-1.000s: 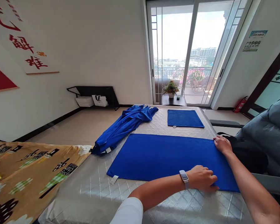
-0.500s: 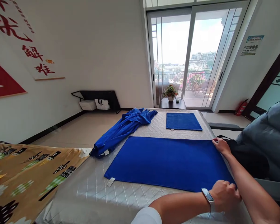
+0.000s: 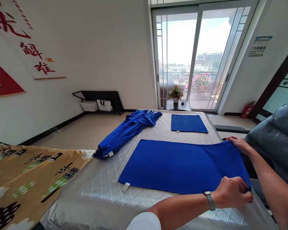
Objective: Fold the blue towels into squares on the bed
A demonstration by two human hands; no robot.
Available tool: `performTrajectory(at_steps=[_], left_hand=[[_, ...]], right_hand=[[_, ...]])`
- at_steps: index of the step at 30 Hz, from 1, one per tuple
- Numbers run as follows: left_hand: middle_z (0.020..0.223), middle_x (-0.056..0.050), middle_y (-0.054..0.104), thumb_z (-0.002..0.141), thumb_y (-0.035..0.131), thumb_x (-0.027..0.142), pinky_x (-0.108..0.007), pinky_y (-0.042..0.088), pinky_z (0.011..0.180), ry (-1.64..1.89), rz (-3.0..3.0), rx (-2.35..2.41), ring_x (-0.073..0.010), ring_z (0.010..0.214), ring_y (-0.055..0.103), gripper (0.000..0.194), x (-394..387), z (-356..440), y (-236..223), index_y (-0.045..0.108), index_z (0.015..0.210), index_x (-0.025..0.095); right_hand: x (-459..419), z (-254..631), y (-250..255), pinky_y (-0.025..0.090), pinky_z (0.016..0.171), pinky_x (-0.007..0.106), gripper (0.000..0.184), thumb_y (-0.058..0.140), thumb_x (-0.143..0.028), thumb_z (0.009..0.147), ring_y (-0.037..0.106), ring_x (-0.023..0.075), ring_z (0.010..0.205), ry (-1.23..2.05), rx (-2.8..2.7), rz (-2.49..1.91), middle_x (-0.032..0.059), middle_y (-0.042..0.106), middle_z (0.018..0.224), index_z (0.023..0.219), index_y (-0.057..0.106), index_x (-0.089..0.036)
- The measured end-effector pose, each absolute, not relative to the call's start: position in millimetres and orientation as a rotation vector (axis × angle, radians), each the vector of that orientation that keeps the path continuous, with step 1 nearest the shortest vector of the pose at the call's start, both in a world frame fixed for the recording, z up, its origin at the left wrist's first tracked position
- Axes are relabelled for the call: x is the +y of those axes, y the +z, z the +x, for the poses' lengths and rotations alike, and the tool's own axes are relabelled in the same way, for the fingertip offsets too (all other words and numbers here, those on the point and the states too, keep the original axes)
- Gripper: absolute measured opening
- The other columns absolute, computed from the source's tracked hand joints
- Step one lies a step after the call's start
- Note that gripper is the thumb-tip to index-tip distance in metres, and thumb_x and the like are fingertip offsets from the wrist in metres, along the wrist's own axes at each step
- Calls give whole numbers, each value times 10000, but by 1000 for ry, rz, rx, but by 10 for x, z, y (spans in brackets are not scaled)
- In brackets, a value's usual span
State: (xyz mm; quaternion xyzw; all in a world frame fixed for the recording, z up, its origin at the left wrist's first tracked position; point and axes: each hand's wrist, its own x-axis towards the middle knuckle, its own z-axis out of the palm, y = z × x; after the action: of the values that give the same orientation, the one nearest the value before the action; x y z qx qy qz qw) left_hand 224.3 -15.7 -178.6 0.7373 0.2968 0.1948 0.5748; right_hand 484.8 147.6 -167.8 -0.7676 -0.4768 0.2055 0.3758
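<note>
Curled fingers hide the left hand's (image 3: 234,192) exact hold on the cloth's (image 3: 180,164) near right corner; the right hand (image 3: 240,144) pinches its far one. The cloth lies along the quilted pad (image 3: 103,191) — its raised end at the right edge — before glass doors (image 3: 194,57).

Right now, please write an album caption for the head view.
Left hand and right hand hold adjacent corners of a long blue cloth.
</note>
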Motion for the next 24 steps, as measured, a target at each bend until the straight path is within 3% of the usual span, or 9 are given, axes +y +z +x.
performTrajectory(at_steps=[4, 7, 11, 15, 18, 21, 24], left_hand=[[777, -19, 738, 733, 738, 352, -296, 576, 706, 586, 1445, 712, -221, 816, 739, 214, -113, 1467, -1694, 622, 829, 201], [673, 9, 664, 751, 751, 453, -284, 557, 644, 706, 1301, 750, -235, 754, 748, 324, -92, 704, -1637, 546, 775, 203], [666, 23, 638, 806, 724, 536, -273, 541, 653, 928, 1291, 967, -225, 724, 745, 395, -127, -335, -1569, 509, 754, 209], [734, 11, 664, 888, 605, 565, -301, 544, 714, 1120, 1392, 1310, -208, 755, 710, 364, -161, -1240, -1596, 557, 782, 220], [779, -13, 687, 921, 519, 542, -347, 529, 768, 1196, 1569, 1764, -233, 801, 681, 352, -116, -1798, -1715, 620, 790, 231], [824, -50, 703, 916, 468, 477, -421, 517, 848, 1144, 1728, 2142, -278, 857, 661, 328, -50, -2175, -1884, 643, 776, 238], [904, -84, 710, 892, 464, 395, -449, 518, 876, 1029, 1840, 2336, -296, 889, 651, 276, -26, -2327, -2043, 662, 791, 231]], right_hand=[[1550, 4309, -1496, 592, 655, 281, 230, 751, -389, 737, 691, 172, 650, 1012, -1108, -1627, 84, 753, 784, 835, 759, -182], [1674, 3692, -1338, 608, 802, 303, 276, 795, -376, 700, 718, 183, 787, 1117, -1261, -1415, 74, 762, 878, 898, 767, -186], [1960, 2607, -1144, 599, 843, 337, 299, 723, -363, 776, 718, 193, 841, 1004, -1582, -1285, 53, 760, 950, 1026, 766, -206], [2371, 1297, -1122, 562, 872, 355, 242, 602, -297, 880, 696, 194, 873, 615, -1912, -1275, 72, 737, 1016, 1033, 769, -210], [2644, 385, -1298, 511, 968, 348, 199, 630, -208, 872, 675, 191, 976, 594, -2041, -1233, 70, 708, 1140, 1004, 777, -231], [2798, -253, -1586, 505, 977, 378, 146, 659, -162, 873, 666, 224, 1018, 628, -2162, -1254, 57, 723, 1050, 937, 770, -232], [2852, -554, -1865, 532, 951, 416, 113, 678, -254, 923, 658, 233, 1044, 653, -2244, -1304, 63, 710, 1098, 1015, 733, -218]])
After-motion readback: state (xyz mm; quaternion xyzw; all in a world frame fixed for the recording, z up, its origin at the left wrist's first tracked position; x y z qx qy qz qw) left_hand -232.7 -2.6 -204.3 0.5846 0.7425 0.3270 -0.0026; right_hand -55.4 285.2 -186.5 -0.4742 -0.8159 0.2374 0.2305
